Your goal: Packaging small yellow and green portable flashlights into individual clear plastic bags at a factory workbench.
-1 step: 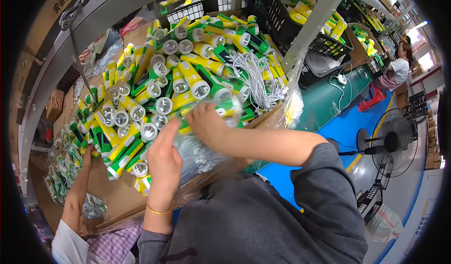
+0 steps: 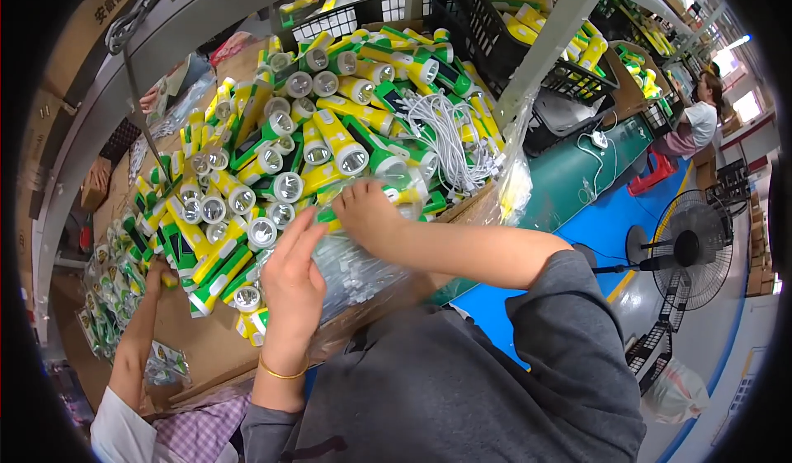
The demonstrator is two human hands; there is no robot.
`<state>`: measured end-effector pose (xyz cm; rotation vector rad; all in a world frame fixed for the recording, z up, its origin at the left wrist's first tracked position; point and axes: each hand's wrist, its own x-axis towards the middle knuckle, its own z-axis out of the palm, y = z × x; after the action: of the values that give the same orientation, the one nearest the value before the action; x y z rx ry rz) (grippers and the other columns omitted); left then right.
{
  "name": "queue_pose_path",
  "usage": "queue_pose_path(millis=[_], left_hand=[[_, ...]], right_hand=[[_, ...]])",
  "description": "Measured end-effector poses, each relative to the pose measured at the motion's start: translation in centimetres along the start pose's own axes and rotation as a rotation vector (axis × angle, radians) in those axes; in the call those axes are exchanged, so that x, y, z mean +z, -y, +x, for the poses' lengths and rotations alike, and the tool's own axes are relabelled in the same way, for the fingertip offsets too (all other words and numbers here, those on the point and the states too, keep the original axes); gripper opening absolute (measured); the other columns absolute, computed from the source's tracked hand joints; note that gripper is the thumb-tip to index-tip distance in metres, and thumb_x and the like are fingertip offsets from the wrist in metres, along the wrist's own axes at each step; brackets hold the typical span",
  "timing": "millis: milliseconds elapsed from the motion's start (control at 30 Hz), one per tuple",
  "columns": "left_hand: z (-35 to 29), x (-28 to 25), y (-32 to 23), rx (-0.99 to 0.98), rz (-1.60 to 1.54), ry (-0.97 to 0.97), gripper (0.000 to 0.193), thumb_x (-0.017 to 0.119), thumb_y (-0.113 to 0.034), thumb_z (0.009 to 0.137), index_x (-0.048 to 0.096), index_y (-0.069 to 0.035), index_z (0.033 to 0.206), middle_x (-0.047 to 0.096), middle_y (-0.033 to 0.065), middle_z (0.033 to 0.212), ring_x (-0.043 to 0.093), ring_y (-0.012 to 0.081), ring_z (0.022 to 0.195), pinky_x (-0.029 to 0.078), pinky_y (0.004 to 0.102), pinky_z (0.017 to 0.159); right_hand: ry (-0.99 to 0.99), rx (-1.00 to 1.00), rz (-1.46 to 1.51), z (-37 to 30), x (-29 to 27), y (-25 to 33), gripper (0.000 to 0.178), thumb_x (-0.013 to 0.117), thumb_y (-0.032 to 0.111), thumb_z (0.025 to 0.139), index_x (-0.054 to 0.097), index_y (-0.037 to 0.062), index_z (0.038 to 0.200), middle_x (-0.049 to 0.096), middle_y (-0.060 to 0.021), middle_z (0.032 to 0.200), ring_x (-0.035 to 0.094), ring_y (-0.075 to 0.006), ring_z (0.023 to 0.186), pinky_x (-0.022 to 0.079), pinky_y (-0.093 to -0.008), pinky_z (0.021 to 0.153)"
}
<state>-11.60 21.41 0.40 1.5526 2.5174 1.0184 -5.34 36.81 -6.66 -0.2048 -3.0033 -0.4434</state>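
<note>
My right hand (image 2: 367,218) curls its fingers over a yellow-green flashlight (image 2: 404,192) that shows through a clear plastic bag. The flashlight's head points right, and part of its body is hidden under the fingers. Just to the left, my left hand (image 2: 290,291) is raised with its fingers stretched out and thumb apart, beside the near end of that flashlight. Below both hands lies a stack of clear plastic bags (image 2: 351,269) at the table's near edge. Beyond them rises a large heap of yellow and green flashlights (image 2: 285,158).
A bundle of white cables (image 2: 450,137) lies on the heap's right side. Black crates (image 2: 569,75) of flashlights stand at the back right, behind a metal post (image 2: 557,34). At left, a co-worker's hand (image 2: 155,273) reaches to the heap near bagged flashlights (image 2: 120,298). A fan (image 2: 689,236) stands at right.
Both my hands have shifted slightly to the right. The bagged flashlight under my right hand has moved a little with it.
</note>
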Motion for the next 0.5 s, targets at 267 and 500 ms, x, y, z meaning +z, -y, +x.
queue_pose_path(millis=[267, 500], left_hand=[[-0.4, 4.0, 4.7, -0.277, -0.197, 0.071, 0.029, 0.065, -0.002, 0.077, 0.061, 0.002, 0.106, 0.063, 0.0136, 0.088, 0.063, 0.0239, 0.078, 0.05, 0.0316, 0.068], [0.1, 4.3, 6.9, -0.62, -0.895, 0.123, 0.026, 0.068, -0.004, 0.079, 0.062, 0.005, 0.103, 0.062, 0.005, 0.078, 0.058, 0.0109, 0.063, 0.049, 0.0235, 0.055]], right_hand=[[-0.236, -0.088, 0.267, -2.4, -0.4, -2.3, 0.035, 0.057, 0.013, 0.077, 0.055, 0.0087, 0.111, 0.059, -0.0087, 0.1, 0.057, -0.028, 0.098, 0.04, -0.0492, 0.09], [-0.238, -0.057, 0.493, -2.9, -0.3, -3.5, 0.036, 0.058, 0.011, 0.074, 0.056, 0.0086, 0.109, 0.06, -0.0072, 0.1, 0.058, -0.0248, 0.097, 0.043, -0.0393, 0.085]])
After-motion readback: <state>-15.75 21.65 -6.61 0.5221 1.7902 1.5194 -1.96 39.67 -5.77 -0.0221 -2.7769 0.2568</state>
